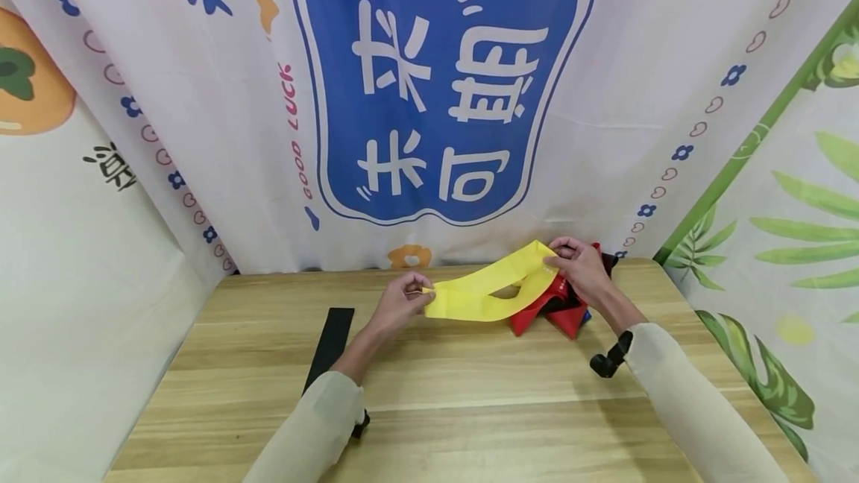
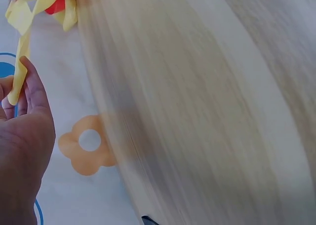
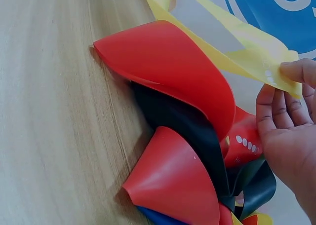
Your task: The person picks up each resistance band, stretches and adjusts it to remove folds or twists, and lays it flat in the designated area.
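Note:
A yellow resistance band (image 1: 493, 289), looped and thin, is held up above the table between both hands. My left hand (image 1: 401, 300) pinches its left end between thumb and fingers. At the other end, my right hand (image 1: 579, 268) pinches the band near some white printed marks, seen close in the right wrist view. Under and beside the right hand lies a heap of bands: red ones (image 3: 168, 62), black ones (image 3: 180, 111) and a bit of blue (image 3: 158, 216). A flat black band (image 1: 330, 345) lies on the table by my left forearm.
The wooden table (image 1: 456, 408) meets a printed cloth (image 1: 403, 95) at its back edge. Cloth also hangs on the left (image 1: 87, 244) and right (image 1: 792, 244). The band heap sits at the back right of the table, close to the cloth.

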Demonstrator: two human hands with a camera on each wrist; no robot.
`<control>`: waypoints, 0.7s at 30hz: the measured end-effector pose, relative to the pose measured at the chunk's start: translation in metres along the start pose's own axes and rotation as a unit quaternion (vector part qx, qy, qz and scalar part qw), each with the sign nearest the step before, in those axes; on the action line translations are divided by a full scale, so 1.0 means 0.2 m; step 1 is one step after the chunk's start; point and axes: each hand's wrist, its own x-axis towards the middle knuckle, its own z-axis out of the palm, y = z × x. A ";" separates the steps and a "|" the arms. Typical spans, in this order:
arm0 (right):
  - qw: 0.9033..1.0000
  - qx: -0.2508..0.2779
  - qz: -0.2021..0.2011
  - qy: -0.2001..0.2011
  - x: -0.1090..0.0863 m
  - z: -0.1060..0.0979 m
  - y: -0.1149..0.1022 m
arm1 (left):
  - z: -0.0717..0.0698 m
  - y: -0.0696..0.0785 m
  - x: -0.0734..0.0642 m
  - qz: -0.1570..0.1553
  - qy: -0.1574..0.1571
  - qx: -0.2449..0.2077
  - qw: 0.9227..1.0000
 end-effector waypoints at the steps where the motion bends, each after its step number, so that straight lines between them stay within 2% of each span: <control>1: 1.000 -0.002 -0.004 0.001 0.00 0.00 0.00 | 0.00 0.00 0.00 0.002 -0.004 0.001 1.000; 12: 0.999 -0.012 -0.028 -0.020 -0.01 -0.01 0.01 | -0.02 0.00 -0.01 0.032 -0.054 0.048 0.997; 21: 0.999 -0.024 -0.034 -0.033 -0.03 -0.01 -0.01 | -0.03 0.01 -0.02 0.011 -0.060 0.084 0.995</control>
